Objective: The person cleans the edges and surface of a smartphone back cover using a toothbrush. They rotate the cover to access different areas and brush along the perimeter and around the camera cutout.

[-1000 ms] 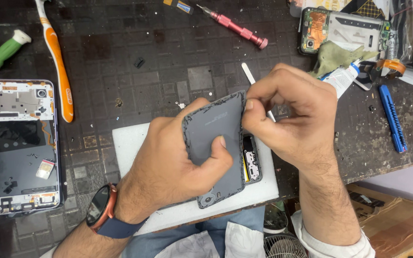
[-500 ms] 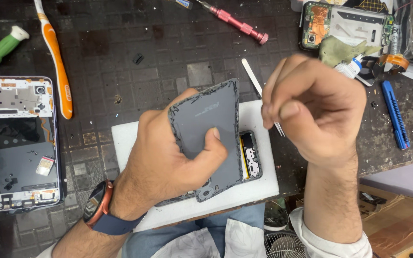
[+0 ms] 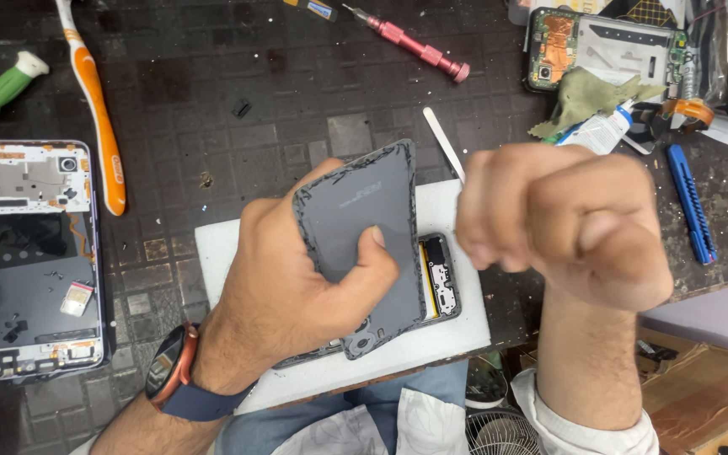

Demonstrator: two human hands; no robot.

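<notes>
The grey back cover (image 3: 364, 227) of the phone (image 3: 436, 278) now stands lifted off the body along its right edge, hinged up toward the left. One second earlier it lay nearly flat on the phone with both hands pinching its right edge; half a second ago the right hand had already pulled away. Now the left hand (image 3: 297, 295) clamps the cover, thumb pressed on its inner face and fingers behind it, and tilts it up so that the phone's innards, a yellow strip and a dark board, show just to the right of it. The phone body lies on the white pad (image 3: 221, 244) at the table's front edge, partly hidden under the cover and palm.

The right hand (image 3: 566, 227) has risen up and to the right, well clear of the phone. It is a closed fist, motion-blurred. A thin white pry stick (image 3: 441, 139) pokes out behind its knuckles toward the mat; whether the fist grips it or it simply lies on the mat, one cannot tell.

Judgement: the adhesive seam on the right side appears released, with the cover still attached or resting along its left and bottom edges.

Nearby: another opened phone (image 3: 31, 257) at far left, an orange toothbrush (image 3: 94, 118), a red screwdriver (image 3: 414, 42), a blue tool (image 3: 691, 202) at right, and a circuit-board frame (image 3: 608, 42) at top right.
</notes>
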